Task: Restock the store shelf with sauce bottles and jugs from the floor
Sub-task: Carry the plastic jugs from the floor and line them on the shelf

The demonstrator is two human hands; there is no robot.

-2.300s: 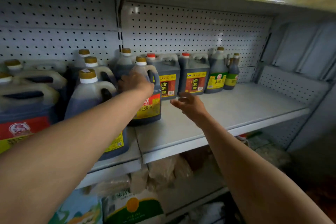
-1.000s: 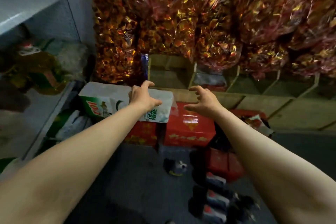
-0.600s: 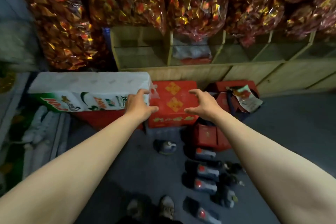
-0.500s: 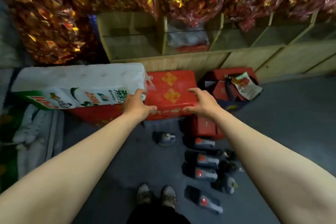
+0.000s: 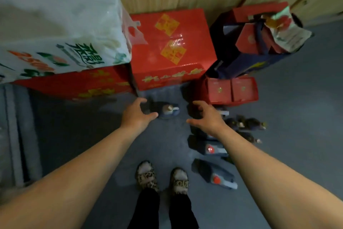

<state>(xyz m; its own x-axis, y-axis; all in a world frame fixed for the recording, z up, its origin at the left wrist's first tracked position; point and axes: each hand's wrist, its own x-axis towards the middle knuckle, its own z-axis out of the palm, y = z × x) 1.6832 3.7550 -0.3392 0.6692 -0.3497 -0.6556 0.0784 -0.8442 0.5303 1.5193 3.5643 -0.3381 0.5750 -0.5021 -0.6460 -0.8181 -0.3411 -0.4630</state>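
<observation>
Since the shelf was last in view, the gaze has been turned away from it and tipped down to the floor, and both arms have been lowered toward the stock waiting there. The left hand point(image 5: 138, 115) is held with fingers spread and relaxed, empty, just beside a lone jug point(image 5: 168, 111) with a pale cap. The right hand point(image 5: 206, 117) is likewise spread and holds nothing; it hangs above a row of dark jugs with red caps point(image 5: 210, 148), one point(image 5: 216, 177) lying nearest the feet point(image 5: 161, 177). Small dark bottles point(image 5: 246, 124) are seen just right of that row. Beyond the hands stand red cartons point(image 5: 171, 46), a white wrapped pack point(image 5: 61, 30) resting on one of them, and a dark bag point(image 5: 246, 56) with red boxes. The shelf is out of view. It is judged that a pickup is about to be made, and that much stock remains on the grey floor point(image 5: 297, 136).
</observation>
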